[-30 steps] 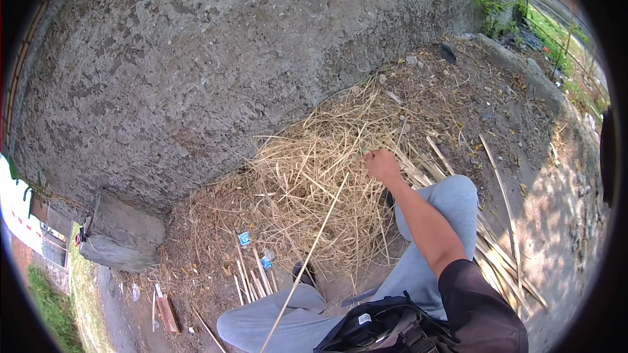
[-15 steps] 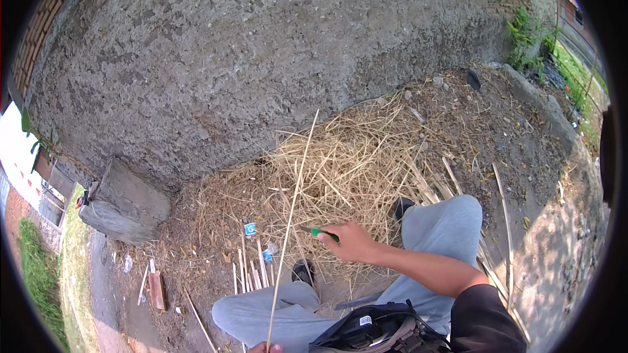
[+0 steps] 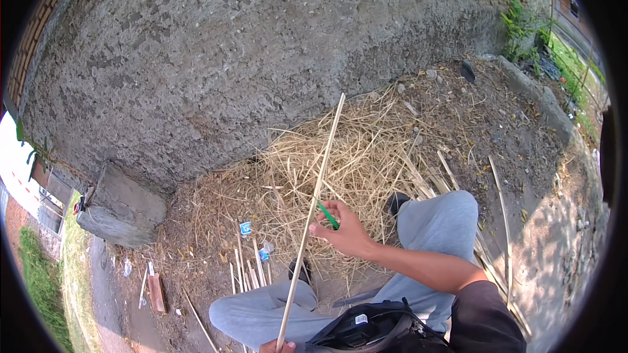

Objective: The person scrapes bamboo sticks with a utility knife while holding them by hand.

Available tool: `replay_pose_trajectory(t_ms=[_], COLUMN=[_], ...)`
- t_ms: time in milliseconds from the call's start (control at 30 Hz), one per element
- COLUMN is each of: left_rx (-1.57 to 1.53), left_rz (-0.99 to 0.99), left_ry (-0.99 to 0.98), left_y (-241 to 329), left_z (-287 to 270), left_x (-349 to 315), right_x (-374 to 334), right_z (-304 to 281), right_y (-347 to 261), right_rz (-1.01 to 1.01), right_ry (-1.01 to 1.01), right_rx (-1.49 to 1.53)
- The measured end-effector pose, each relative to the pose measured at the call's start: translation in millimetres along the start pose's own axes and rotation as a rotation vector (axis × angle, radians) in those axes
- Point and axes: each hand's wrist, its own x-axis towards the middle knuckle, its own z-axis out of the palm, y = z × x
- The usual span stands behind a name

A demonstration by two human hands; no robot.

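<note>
My left hand (image 3: pixel 277 347), cut by the lower edge, grips the bottom end of a long pale bamboo strip (image 3: pixel 326 157). The strip slants up and slightly right, its tip in front of the wall's foot. In my right hand (image 3: pixel 347 232) is a knife (image 3: pixel 329 217) with a green handle, its fingers closed round it. Its blade end lies at the strip's middle; the blade itself is hard to make out. My right thumb is close to the strip's edge. Below the strip's upper half spreads a heap of thin bamboo shavings (image 3: pixel 366 150).
A rough grey wall (image 3: pixel 229 59) stands ahead, with a concrete block (image 3: pixel 124 206) at its left. Several cut strips (image 3: pixel 248 274) lie by my left leg, longer ones (image 3: pixel 501 222) at right. A black bag (image 3: pixel 360 327) rests at my lap. Blue-and-white litter (image 3: pixel 245 228) dots the ground.
The strip has turned so its broader face shows, and its tip has shifted right and up. My right hand has turned, bringing the knife up against the strip.
</note>
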Motion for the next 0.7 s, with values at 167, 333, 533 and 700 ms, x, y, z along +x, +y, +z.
replay_pose_trajectory(t_ms=[167, 333, 533, 700], left_rx=[-0.07, 0.25, 0.722, 0.506], left_rz=[0.007, -0.068, 0.499, 0.889], left_ry=[-0.072, -0.246, 0.381, 0.429], left_y=[1.4, -9.3, 67.0, 147.1], left_z=[-12.3, -40.0, -76.7, -70.8], left_x=[-9.4, -5.1, -25.2, 37.3], right_x=[8.5, 7.9, 2.0, -3.0], right_z=[-2.4, -8.1, -9.4, 4.8], right_y=[2.6, -6.6, -29.5, -28.9], right_rz=[0.22, 0.241, 0.283, 0.199], right_ry=[0.088, 0.068, 0.023, 0.014], right_rx=[0.099, 0.338, 0.38, 0.294])
